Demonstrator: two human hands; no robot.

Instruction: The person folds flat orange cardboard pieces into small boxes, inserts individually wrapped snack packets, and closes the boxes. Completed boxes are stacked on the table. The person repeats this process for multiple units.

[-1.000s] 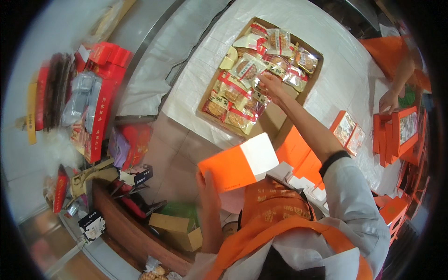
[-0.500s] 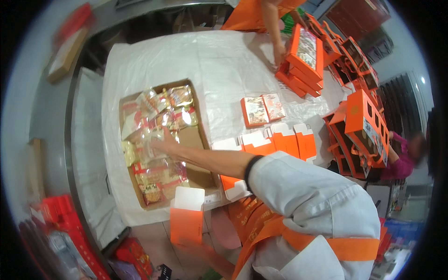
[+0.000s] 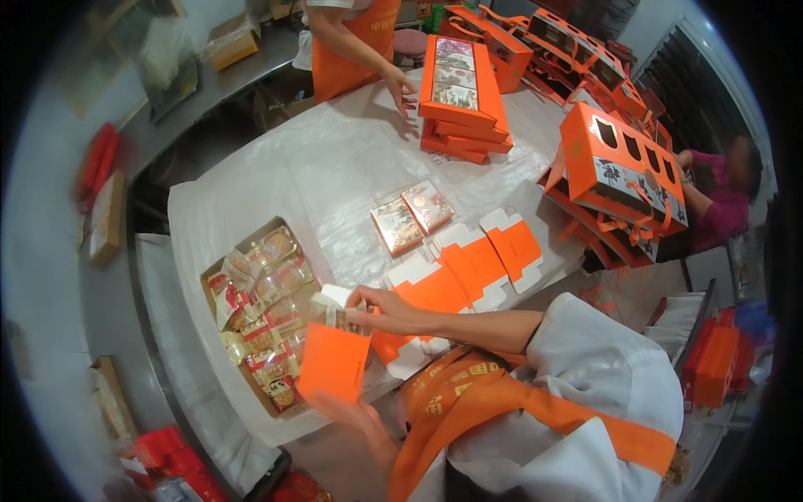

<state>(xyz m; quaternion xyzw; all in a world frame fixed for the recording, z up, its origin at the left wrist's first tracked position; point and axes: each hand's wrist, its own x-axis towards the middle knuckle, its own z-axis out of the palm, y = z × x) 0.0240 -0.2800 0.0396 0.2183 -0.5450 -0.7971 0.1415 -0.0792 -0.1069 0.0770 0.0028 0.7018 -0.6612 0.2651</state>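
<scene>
My left hand [image 3: 358, 416], partly blurred, grips a small orange carton [image 3: 335, 361] from below, its white flap raised at the top. At the carton's open top, my right hand [image 3: 376, 311] has its fingers closed on a clear plastic-wrapped packet [image 3: 333, 315]; the packet's lower part is hidden by the carton. Just left of the carton lies a shallow cardboard tray [image 3: 308, 251] holding several wrapped pastries [image 3: 261, 336]. To the right of my right hand, several flattened orange-and-white cartons [image 3: 473, 269] lie overlapping on the table.
Two closed printed boxes [image 3: 397, 226] sit mid-table on white plastic sheeting [image 3: 276, 180]. Beyond them stand stacked orange gift boxes [image 3: 460, 96], with a co-worker's hand [image 3: 400, 90] beside them. More orange boxes [image 3: 623, 176] are piled at the right, near a person in purple [image 3: 723, 205].
My right hand has moved from the tray to the carton, bringing a wrapped packet. The carton in my left hand has risen slightly. The view has shifted, and the co-worker's hand is off the stacked boxes.
</scene>
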